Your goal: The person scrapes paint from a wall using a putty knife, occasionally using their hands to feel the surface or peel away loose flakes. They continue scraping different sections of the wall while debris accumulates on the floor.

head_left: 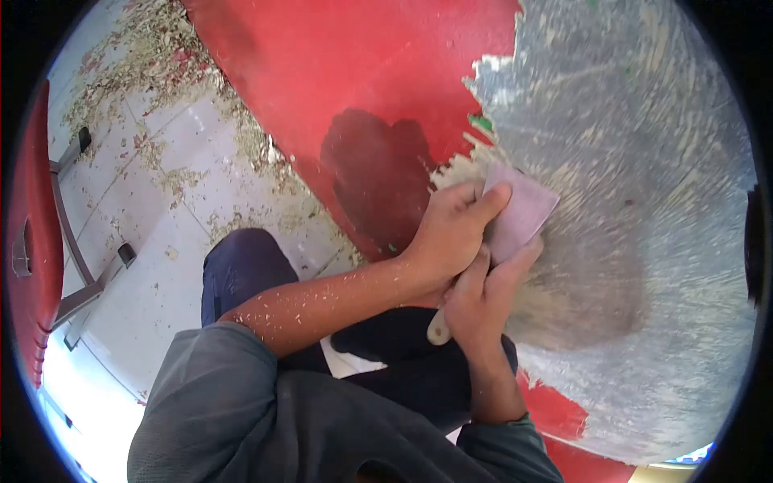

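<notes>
A putty knife (522, 208) with a wide, pinkish-looking blade is held in both of my hands. My right hand (485, 299) wraps around its handle, with fingers reaching up along the blade; the pale handle end with a hole pokes out below. My left hand (452, 229) grips the blade's left edge, thumb lying on its face. Under the blade is a large surface, partly a smooth red layer (354, 64) and partly a stripped grey area (628, 177) with streaky tan residue. The jagged border between them runs close to the blade. Whether the blade's edge touches the surface cannot be made out.
Pale floor tiles (161, 241) lie on the left, strewn with shavings (153, 72). A red chair (36, 241) with metal legs stands at the far left. My bent knee (250, 266) is beside the red surface's edge. Wood-coloured flecks dot my left forearm.
</notes>
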Tool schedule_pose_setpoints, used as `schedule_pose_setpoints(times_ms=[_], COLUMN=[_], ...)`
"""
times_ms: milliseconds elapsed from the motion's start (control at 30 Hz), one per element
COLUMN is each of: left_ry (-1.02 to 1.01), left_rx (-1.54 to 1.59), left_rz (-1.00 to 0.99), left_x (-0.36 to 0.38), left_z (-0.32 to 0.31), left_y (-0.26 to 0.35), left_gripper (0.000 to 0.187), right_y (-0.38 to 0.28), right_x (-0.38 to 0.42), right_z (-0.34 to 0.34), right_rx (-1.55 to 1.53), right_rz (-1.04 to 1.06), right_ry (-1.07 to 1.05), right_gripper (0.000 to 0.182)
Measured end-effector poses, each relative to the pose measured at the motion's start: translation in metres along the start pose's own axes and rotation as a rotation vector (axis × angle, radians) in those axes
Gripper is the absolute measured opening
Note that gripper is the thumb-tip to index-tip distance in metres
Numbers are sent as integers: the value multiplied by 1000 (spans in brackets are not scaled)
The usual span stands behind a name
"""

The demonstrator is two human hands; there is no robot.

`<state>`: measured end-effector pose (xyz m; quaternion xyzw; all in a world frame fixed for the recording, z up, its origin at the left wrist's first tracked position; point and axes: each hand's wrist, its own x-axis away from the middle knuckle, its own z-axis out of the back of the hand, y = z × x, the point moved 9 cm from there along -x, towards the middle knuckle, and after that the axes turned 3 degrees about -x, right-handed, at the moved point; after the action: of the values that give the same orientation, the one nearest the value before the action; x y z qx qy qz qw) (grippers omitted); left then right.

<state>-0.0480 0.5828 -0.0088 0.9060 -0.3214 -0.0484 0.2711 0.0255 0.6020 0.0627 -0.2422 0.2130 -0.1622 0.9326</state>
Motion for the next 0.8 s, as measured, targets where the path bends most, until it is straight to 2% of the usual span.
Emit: schedule_pose_setpoints(times_ms=[100,167,233,400,500,633,733,800], left_ry=[-11,-38,-41,-75,-105,-121,-153,-92], left_rx=[41,50,74,35,106,-1,193,37], left_rz=[32,54,104,51,83,124,138,60], left_x=[1,0,8,-2,-3,-2,0,4], left_z=[-6,-7,-8,-10,-7,-9,-10,-3], left_y=[-20,-4,-15,-18,-10,-18,-4,-22], left_gripper=[31,30,30,28,29,29,29,29], right_y=[0,-6,-2,4,-12,-13,-11,-9], right_x=[6,0,9,9,1,4,10,8], right_z=[6,3,6,5,1,3,-1,0], right_rx=[-49,31,73,-29,69,-2,72,12], right_rz=[9,33,10,24,-9,61,24,5], right_ry=[34,27,27,80,25,84,48,41], right_gripper=[43,43,43,46,48,48,49,50])
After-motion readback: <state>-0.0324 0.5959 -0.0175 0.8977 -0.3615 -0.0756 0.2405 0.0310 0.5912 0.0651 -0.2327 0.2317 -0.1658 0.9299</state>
